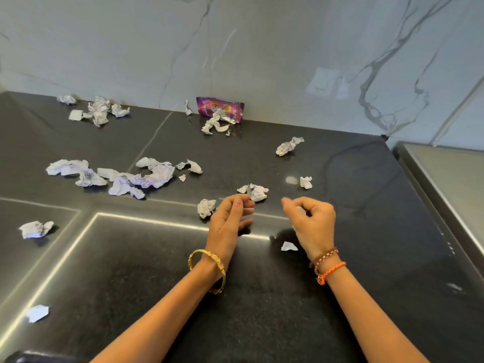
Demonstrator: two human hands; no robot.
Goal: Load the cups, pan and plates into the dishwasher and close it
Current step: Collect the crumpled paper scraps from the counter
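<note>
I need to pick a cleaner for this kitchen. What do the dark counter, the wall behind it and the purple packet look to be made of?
Counter: dark polished stone or a stone-look slab, speckled, glossy with light reflections and faint veins. Wall: pale marble-look slab or tile, grey veins, shiny. Purple packet: thin plastic or foil film, crinkled, with a silvery torn edge.

Both forearms reach forward side by side, bare to the wrists. The left hand [230,218] is turned palm inward, its fingers [245,205] loosely curled with the thumb up near them, holding nothing. The right hand [310,224] shows its back, fingers [289,203] curled toward the thumb; whether they pinch anything cannot be told.
</note>
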